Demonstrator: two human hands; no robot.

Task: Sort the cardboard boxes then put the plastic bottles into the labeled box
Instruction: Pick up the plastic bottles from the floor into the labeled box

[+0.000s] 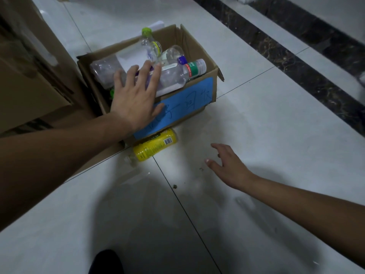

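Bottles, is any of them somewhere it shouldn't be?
Yes. The yellow bottle lies on its side on the floor, at the foot of the labeled box, not inside with the clear bottles.

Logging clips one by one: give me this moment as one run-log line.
left hand: open, flat over bottles in labeled box | right hand: open, above floor | yellow bottle: on floor beside labeled box

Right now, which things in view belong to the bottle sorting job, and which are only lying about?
Job: labeled box with blue label; clear bottles inside it; yellow bottle on the floor beside it; cardboard boxes at left; left hand on the bottles; right hand above the floor.
Lying about: crumbs on the tiles; white paper behind the box.
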